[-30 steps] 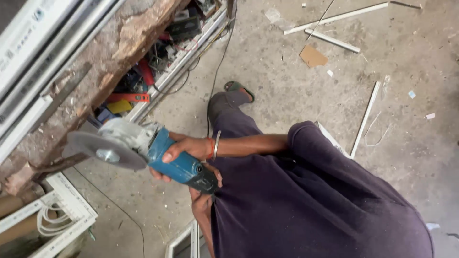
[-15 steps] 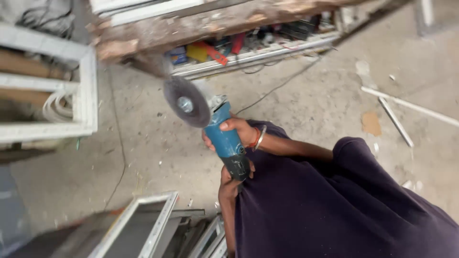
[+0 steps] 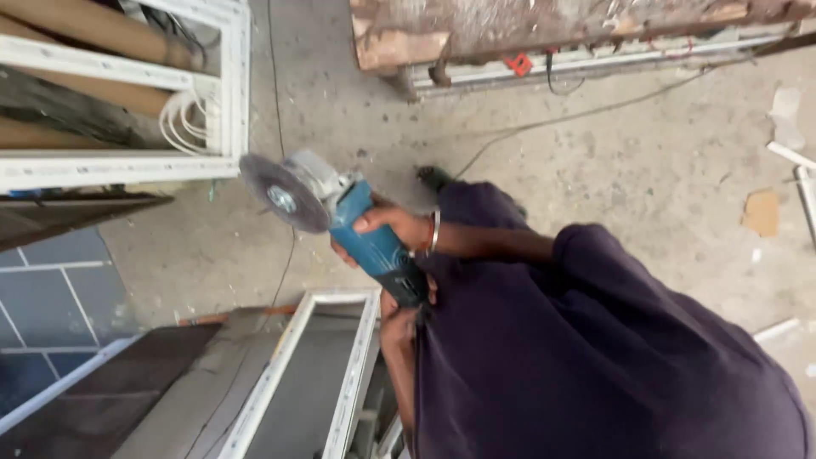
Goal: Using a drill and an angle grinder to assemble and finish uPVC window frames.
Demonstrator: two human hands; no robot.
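Note:
I hold a blue angle grinder (image 3: 367, 238) with both hands, above the concrete floor. Its grey disc (image 3: 283, 194) and metal guard point left, toward the white frame. My right hand (image 3: 393, 228), with a metal bangle at the wrist, wraps the middle of the blue body. My left hand (image 3: 410, 299) comes up from below and grips the dark rear end of the tool. My dark purple sleeves and clothes fill the lower right. One foot (image 3: 435, 178) shows just past the right wrist.
A white window frame (image 3: 228, 93) with brown tubes and coiled white cable lies at upper left. Another white frame (image 3: 344, 374) leans below the grinder. A worn wooden bench (image 3: 544, 30) with tools beneath runs along the top. A black cable (image 3: 595, 106) and scraps lie on the floor.
The view has swung, so the bench moved to the top right and the white frame came closer. The grinder stays in both hands, its disc now pointing further left.

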